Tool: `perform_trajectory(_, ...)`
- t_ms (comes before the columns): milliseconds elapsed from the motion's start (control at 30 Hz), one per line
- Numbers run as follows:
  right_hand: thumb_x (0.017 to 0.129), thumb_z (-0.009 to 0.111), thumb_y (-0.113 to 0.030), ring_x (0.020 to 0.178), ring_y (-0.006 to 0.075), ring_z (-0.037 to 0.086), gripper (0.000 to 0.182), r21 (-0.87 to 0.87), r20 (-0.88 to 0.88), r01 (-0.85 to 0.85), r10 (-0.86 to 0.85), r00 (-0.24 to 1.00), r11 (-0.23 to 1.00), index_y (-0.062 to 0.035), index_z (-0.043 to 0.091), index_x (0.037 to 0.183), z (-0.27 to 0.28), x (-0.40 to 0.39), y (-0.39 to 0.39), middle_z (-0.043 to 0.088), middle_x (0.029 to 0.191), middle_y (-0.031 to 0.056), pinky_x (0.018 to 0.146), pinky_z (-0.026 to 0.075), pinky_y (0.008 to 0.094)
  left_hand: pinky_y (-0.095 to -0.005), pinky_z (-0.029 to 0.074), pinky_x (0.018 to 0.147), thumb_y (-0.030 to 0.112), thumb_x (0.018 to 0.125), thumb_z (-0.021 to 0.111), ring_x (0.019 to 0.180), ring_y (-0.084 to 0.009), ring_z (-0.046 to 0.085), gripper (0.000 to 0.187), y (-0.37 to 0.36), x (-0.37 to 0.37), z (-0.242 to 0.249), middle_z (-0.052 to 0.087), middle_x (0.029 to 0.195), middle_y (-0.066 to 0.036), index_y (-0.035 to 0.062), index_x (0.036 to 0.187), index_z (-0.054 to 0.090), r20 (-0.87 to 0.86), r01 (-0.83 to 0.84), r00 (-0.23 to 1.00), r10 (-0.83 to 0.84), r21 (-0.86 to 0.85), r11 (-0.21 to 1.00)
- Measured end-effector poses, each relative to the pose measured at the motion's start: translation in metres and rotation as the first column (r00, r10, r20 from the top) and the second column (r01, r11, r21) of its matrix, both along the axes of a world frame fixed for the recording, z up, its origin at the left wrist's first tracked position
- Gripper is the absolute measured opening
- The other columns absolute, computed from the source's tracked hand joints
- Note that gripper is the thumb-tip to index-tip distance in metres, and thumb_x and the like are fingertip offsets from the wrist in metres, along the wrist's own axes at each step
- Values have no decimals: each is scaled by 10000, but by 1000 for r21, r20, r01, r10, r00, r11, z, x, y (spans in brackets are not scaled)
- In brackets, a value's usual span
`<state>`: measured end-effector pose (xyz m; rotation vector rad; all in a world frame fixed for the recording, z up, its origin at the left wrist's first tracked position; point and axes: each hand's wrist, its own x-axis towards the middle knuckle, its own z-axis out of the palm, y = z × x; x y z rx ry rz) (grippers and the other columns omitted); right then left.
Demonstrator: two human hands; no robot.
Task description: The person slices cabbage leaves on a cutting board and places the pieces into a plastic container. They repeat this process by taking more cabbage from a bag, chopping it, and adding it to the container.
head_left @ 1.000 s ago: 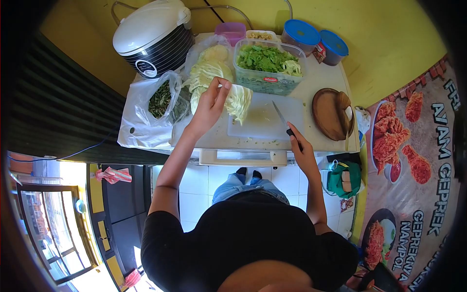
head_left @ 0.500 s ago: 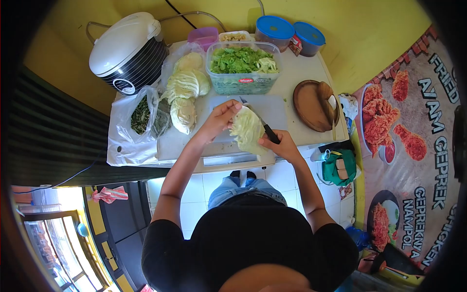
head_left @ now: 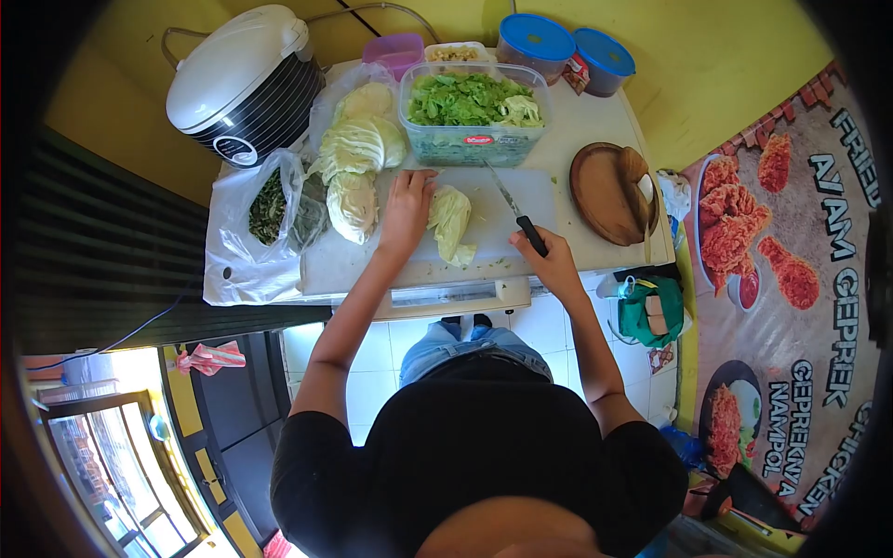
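A piece of pale green cabbage leaf (head_left: 450,226) lies on the translucent white cutting board (head_left: 528,191). My left hand (head_left: 406,212) rests palm down at the leaf's left edge, its fingers stretched forward over the board. My right hand (head_left: 555,260) is closed round the black handle of a knife (head_left: 514,206), whose blade points forward and left over the board, to the right of the leaf. Left of the board are a partly cut cabbage (head_left: 358,153) and a smaller cabbage piece (head_left: 353,206). A clear tub (head_left: 446,147) of chopped green leaves stands behind the board.
A rice cooker (head_left: 244,88) and a plastic bag of dark greens (head_left: 270,209) are at the left. On the right lies a wooden mortar with pestle (head_left: 595,200). Behind stand a purple container (head_left: 394,54) and blue-lidded tubs (head_left: 538,37). A drawer front (head_left: 456,298) juts out at the table's edge.
The cabbage leaf, held up between both hands before, now lies on the board. My left hand has come down beside it; my right hand has moved right with the knife.
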<state>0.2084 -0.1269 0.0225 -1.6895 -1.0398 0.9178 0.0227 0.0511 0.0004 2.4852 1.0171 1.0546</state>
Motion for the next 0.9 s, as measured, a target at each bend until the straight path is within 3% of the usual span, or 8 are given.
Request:
perform_trajectory(167,923,652,-250,683,56,440,279,45,-12,-37,37,999,998,18,665,1003,-13,0,12,541,747,-25,617,373,220,-433,457,875,114,895,614,977,-347,580,252,-40,-9,34,611,1078,-150,47,1138,602,93,47,995,-38,-89,995)
perform_trajectory(333,895,668,-243,638,116,482,352,99,74,-108,101,992,989,9,646,1138,-5,-13,34,575,728,46,604,418,270,-456,418,1007,234,911,617,1119,-291,587,355,-56,-19,19,606,1250,-102,88,1234,602,-149,153,974,-170,-115,981)
perform_trajectory(467,893,669,-252,647,161,525,392,245,136,-84,51,989,966,12,625,1179,-29,-25,50,614,778,92,630,446,299,-484,386,1045,233,920,605,1152,-264,581,326,-57,-26,16,603,1272,-74,116,1224,617,-134,142,977,-163,-155,978)
perform_trajectory(567,885,678,-306,619,183,531,383,230,130,-121,93,987,966,20,655,1084,-21,-28,57,612,731,95,607,441,325,-508,366,1056,233,921,604,1161,-259,577,322,-54,-31,17,597,1285,-70,132,1226,617,-122,140,979,-165,-187,972)
perform_trajectory(633,874,684,-360,575,167,508,388,-117,153,-243,259,954,963,20,670,953,-1,-22,58,576,649,74,563,420,331,-542,319,1076,230,929,597,1190,-278,562,323,-52,-34,16,583,1315,-86,123,1233,618,-123,131,978,-166,-253,959)
perform_trajectory(733,862,690,-385,539,152,491,397,-68,107,-269,275,955,961,11,662,847,-1,-22,59,544,590,59,527,400,334,-560,271,1096,236,932,596,1206,-272,553,326,-53,-35,18,584,1315,-85,127,1238,616,-91,147,979,-180,-290,946)
perform_trajectory(867,858,693,-386,533,138,477,399,-3,102,-214,213,972,977,11,665,846,9,-21,51,534,589,51,516,389,319,-562,218,1117,261,925,610,1217,-260,547,332,-60,-25,13,600,1289,-78,130,1230,619,-67,129,985,-158,-311,942)
perform_trajectory(900,856,706,-375,548,116,446,387,-62,105,-196,201,974,979,10,669,853,14,-18,46,516,601,29,513,365,297,-561,209,1120,273,920,617,1219,-256,545,343,-67,-19,12,605,1277,-74,133,1233,615,-90,110,986,-139,-276,955)
